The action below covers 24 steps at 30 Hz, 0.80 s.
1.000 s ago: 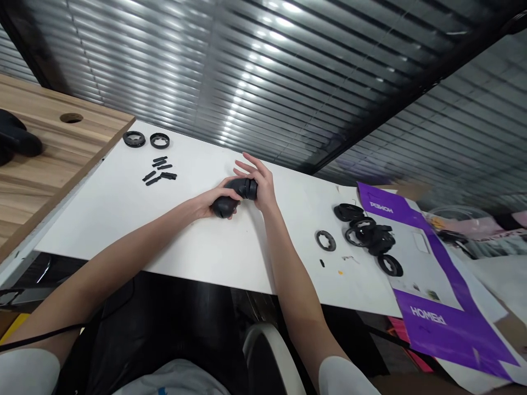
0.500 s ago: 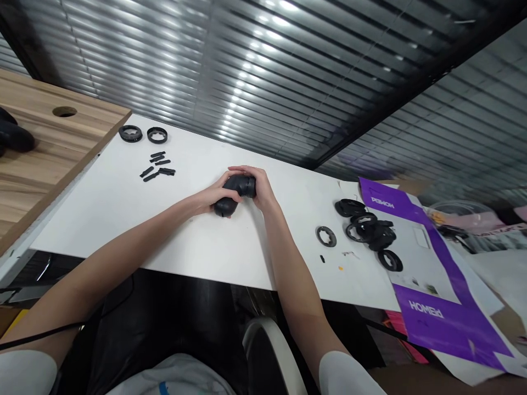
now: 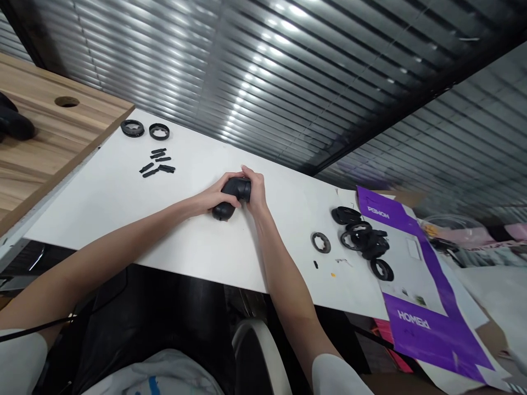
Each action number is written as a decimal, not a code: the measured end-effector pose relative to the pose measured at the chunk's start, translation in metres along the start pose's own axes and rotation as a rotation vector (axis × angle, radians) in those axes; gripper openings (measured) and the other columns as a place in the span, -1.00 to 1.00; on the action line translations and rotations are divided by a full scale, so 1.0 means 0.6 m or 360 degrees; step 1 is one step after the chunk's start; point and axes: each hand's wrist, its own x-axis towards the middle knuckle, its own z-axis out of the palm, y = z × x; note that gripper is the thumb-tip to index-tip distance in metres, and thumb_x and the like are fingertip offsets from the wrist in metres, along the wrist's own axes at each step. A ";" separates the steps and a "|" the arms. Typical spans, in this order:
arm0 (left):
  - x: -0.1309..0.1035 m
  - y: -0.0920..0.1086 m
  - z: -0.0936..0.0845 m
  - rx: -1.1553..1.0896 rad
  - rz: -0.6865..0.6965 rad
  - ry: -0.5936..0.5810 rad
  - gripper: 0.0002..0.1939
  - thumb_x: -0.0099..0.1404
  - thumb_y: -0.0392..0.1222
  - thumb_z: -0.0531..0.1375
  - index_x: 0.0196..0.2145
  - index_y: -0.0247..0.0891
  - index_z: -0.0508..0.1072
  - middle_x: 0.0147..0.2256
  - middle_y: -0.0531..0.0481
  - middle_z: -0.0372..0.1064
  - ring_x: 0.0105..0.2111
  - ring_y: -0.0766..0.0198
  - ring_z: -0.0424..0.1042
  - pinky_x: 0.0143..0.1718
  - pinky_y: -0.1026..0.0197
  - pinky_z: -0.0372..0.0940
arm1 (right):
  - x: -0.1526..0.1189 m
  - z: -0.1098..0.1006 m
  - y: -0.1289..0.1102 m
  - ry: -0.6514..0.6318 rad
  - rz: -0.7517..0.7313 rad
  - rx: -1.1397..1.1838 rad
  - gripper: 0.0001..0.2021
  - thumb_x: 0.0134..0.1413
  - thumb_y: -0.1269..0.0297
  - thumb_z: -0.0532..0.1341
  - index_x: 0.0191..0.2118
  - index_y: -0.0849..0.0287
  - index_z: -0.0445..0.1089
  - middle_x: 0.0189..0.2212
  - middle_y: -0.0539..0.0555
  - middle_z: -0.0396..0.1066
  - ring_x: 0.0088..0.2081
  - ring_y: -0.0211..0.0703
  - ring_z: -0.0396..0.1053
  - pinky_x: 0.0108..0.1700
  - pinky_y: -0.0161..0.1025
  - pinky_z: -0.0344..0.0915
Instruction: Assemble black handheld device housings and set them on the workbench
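Note:
A bent, dark plastic piece like an elbow-shaped housing (image 3: 235, 189) is held just over the middle of the white table (image 3: 197, 241); its exact kind is unclear. My left hand (image 3: 220, 193) wraps around its curved body, thumb across the front. At its ribbed right end, my right hand (image 3: 257, 191) grips with the fingers curled over the top and far side. What lies under my palms is hidden. To the left are several small black strips (image 3: 158, 162) and, farther back, black rings (image 3: 159, 131) with notched inner edges.
On the right lie a grey notched ring (image 3: 321, 242), a small black piece (image 3: 315, 264), an orange bit (image 3: 333, 275) and a cluster of black round parts (image 3: 362, 236). Beside them is a purple-and-white printed sheet (image 3: 420, 323). A wooden desk (image 3: 45, 142) adjoins at left; a corrugated metal wall (image 3: 197, 66) stands behind.
My right hand's fingers have shifted and bunched closer over the ribbed end of the housing. My left hand keeps its hold. The whole view has tilted slightly.

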 end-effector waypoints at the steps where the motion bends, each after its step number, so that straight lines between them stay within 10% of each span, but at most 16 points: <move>1: 0.000 0.000 -0.001 0.0000 0.0008 -0.0001 -0.13 -0.03 -0.30 0.38 0.23 0.05 0.26 0.19 -0.12 0.22 -0.23 0.18 0.45 -0.45 0.20 0.45 | -0.001 0.002 0.001 0.0026 -0.0018 0.0011 -0.61 0.00 -0.05 0.31 -0.62 0.11 0.36 -0.60 -0.01 0.30 -0.47 -0.19 0.29 -0.37 -0.22 0.28; 14: -0.001 0.003 -0.029 -0.0035 -0.0065 -0.0209 -0.15 0.01 -0.29 0.39 0.23 0.16 0.24 0.03 -0.05 0.28 -0.42 0.32 0.46 -0.48 0.17 0.46 | -0.004 0.005 0.009 0.0022 -0.0286 -0.0175 -0.71 0.04 0.12 0.08 -0.55 0.04 0.45 -0.46 0.08 0.45 -0.18 0.05 0.42 -0.03 -0.05 0.37; 24: 0.004 0.000 -0.038 -0.0096 -0.0095 -0.0237 -0.10 0.02 -0.29 0.36 0.28 0.16 0.21 -0.15 0.02 0.35 -0.53 0.33 0.46 -0.56 0.23 0.39 | -0.007 0.004 0.004 -0.0040 -0.0391 -0.0334 -0.70 0.01 0.09 0.06 -0.58 0.02 0.41 -0.53 0.05 0.34 -0.31 0.00 0.34 -0.10 -0.08 0.29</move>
